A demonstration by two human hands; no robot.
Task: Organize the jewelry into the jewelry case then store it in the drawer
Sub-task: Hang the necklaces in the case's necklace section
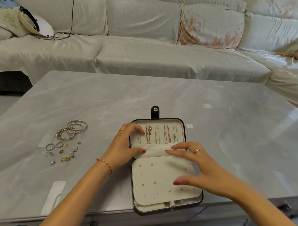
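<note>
I see the open black-rimmed jewellery case with cream lining (184,130) at the near middle of the grey marble-look table (233,124). My left hand (122,146) lies open on its left edge, thumb on the cream fold (156,150). My right hand (201,165), fingers straight, touches that fold, partly covering the studded earring flap (158,175). Silver bangles (75,130) and small rings and earrings (61,152) lie well left. A grey covered sofa (141,60) stands beyond.

Both hands (124,146) (199,169) on open jewelry case (180,128)
</note>
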